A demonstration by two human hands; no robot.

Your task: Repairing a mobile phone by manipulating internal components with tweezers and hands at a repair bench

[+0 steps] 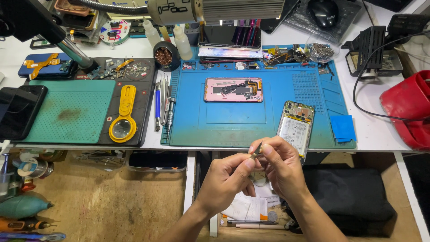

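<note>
2 hands meet below the bench edge: my left hand (228, 177) and right hand (280, 163) pinch the tweezers (256, 151) between fingertips, just in front of the opened phone (295, 127) on the blue mat (233, 121).

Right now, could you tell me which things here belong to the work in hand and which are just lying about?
In hand:
left hand
right hand
tweezers
opened phone
pink phone back

Lying about:
yellow magnifier
computer mouse
red container
dark phone
</note>
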